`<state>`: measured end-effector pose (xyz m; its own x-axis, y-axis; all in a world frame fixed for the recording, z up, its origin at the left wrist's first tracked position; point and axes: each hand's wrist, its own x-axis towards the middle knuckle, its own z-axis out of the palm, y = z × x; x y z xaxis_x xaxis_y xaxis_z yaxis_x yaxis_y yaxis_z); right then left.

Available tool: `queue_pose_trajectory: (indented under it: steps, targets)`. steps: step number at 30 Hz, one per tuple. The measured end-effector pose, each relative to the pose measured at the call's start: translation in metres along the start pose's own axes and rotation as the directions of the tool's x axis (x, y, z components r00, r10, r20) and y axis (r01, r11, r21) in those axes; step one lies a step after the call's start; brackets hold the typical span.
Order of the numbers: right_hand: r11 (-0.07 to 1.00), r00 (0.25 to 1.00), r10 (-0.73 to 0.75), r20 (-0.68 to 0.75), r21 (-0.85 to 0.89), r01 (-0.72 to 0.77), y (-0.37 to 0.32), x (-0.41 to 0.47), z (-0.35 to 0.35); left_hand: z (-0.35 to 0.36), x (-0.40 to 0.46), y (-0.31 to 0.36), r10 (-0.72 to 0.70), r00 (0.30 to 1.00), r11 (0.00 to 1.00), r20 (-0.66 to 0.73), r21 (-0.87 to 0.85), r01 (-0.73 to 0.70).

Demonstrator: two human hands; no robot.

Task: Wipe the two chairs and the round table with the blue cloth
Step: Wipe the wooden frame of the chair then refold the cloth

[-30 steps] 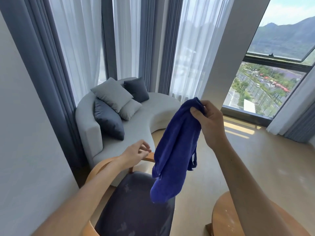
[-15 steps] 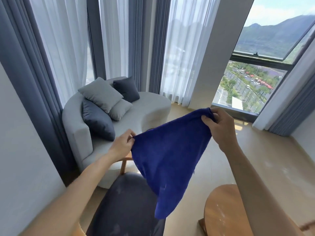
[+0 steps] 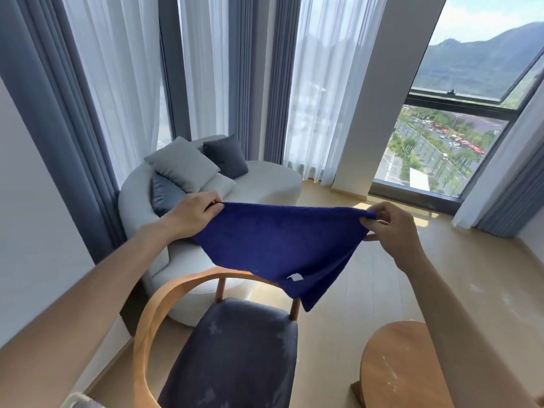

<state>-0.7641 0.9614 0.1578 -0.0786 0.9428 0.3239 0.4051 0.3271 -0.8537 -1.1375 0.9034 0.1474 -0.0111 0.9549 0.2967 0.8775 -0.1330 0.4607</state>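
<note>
The blue cloth (image 3: 282, 245) hangs spread in the air above the chair (image 3: 229, 357), its top edge pulled taut between two hands; the left hand (image 3: 191, 214) pinches one corner, the right hand (image 3: 393, 231) pinches the other. The lowest corner dangles just over the chair's curved wooden backrest. One chair shows, its dark seat dusted with pale marks. The round table (image 3: 403, 366) sits at lower right, apart from the chair, with bare floor between. Four cushions lie on one sofa (image 3: 265, 181)
</note>
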Motion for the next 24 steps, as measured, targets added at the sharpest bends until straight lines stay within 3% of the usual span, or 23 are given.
queue_pose_trajectory:
  steps: [9, 18, 24]
  targets:
    - [0.999, 0.999, 0.018, 0.037, -0.032, -0.017, 0.009, -0.008, 0.001, -0.012, -0.013, 0.002, -0.089, 0.987, 0.994, 0.132, -0.051, 0.097]
    - [0.992, 0.996, 0.014, 0.087, -0.123, -0.003, 0.017, -0.014, 0.003, -0.009, -0.018, 0.001, -0.063, 0.992, 0.996, 0.107, -0.055, 0.069]
    - [0.989, 0.994, 0.076, 0.082, -0.13, -0.065, 0.021, -0.012, 0.014, 0.005, -0.01, -0.001, -0.234, 0.969, 0.972, 0.08, 0.016, 0.233]
